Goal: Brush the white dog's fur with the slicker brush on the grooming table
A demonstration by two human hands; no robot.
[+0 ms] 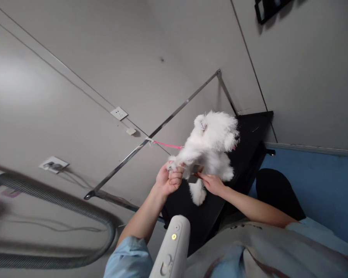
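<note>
A fluffy white dog [213, 133] is on a black grooming table [188, 224], its head turned to the right. My left hand [169, 179] is closed around one of the dog's legs, lifted out to the left, with the paw showing above my fingers. My right hand [213, 183] reaches under the dog's body, beside the fur. It grips a flat grey tool [193, 173] that looks like a grooming brush; its handle is mostly hidden. A pink lead [166, 144] runs from the dog to a metal bar.
The metal grooming arm [179, 107] frames the table along the wall. A pale device [172, 247] with a lit yellow button rises close to my chest. A grey ribbed hose [58, 199] loops at left, below a wall socket [54, 165]. Blue floor [316, 181] lies right.
</note>
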